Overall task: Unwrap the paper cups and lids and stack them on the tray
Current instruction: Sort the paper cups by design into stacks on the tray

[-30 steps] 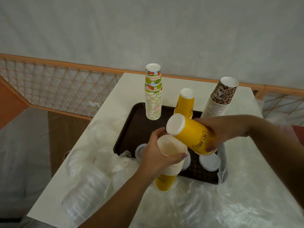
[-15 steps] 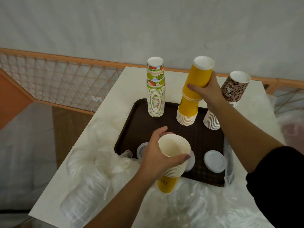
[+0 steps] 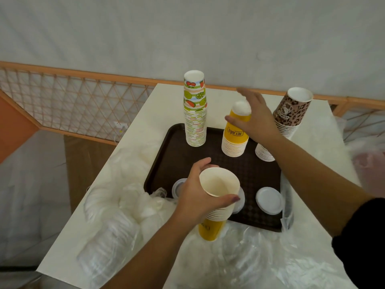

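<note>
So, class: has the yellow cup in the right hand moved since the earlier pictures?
Yes. The yellow cup went from near the left hand back onto the yellow stack, right of the fruit-print stack.

"HEY JUICE", upside-down, yellow cup stack [image 3: 235, 134]

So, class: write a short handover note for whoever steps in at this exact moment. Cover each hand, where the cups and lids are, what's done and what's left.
Left hand: grips a stack of yellow cups, mouths up, over the tray's near edge.
Right hand: open, fingers spread beside the top of the yellow stack on the tray, holding nothing.
Done: fruit stack, yellow stack and leopard stack stand upside down at the back; a few lids lie on the tray.
Left: add the held cups to the yellow stack; unwrap the lids in plastic on the table, stack them.
</note>
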### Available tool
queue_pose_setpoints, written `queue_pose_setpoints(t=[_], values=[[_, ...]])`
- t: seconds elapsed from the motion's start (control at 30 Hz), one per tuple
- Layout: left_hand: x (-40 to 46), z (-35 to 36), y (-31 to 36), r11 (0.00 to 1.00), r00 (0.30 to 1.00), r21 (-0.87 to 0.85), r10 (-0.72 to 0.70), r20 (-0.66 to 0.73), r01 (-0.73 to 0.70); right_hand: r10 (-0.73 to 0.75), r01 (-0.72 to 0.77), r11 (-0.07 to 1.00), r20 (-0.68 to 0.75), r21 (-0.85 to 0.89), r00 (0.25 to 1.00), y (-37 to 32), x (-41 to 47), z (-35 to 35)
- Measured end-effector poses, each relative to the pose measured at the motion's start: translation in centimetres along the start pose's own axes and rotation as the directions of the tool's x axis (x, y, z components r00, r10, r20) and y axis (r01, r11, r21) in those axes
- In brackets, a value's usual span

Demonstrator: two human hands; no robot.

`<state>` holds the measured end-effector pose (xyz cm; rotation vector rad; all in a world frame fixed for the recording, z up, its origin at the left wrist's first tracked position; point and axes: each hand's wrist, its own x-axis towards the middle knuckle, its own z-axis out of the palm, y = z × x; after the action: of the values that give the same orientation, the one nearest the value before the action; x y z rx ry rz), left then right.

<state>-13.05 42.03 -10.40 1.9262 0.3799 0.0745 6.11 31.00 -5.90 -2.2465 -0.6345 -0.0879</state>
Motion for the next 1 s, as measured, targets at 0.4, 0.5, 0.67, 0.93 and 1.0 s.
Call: queue_pose_setpoints(t=[0.4, 0.5, 0.67, 0.93, 1.0], values=[[-0.9, 0.6, 0.6, 1.0, 0.999, -0.012, 0.02, 0.036, -0.02, 0.042, 0.225, 0.931, 0.695, -0.288, 0.717, -5.6, -9.2, -0.3], [-1.2, 1.0, 0.9, 1.0, 0.999, 0.016, 0.013, 0.031, -0.014, 0.034, 0.206, 0.942, 0.686, -0.265, 0.726, -5.7, -9.4, -0.4], [-1.1, 0.9, 0.7, 1.0, 1.0, 0.007, -0.012, 0.026, 0.012, -0.006, 0.186, 0.96, 0.645, -0.211, 0.765, -6.7, -8.9, -2.9], [-0.7, 0.7, 0.3, 0.998, 0.998, -0.027, -0.063, -0.024, 0.062, 0.11, 0.047, 0.984, 0.8, -0.17, 0.59, -2.3, -5.3, -8.5], [-0.6, 0.6, 0.2, 0.996, 0.997, -0.035, -0.08, -0.022, 0.079, 0.127, 0.079, 0.976, 0.826, -0.203, 0.549, -1.3, -5.6, -6.9]])
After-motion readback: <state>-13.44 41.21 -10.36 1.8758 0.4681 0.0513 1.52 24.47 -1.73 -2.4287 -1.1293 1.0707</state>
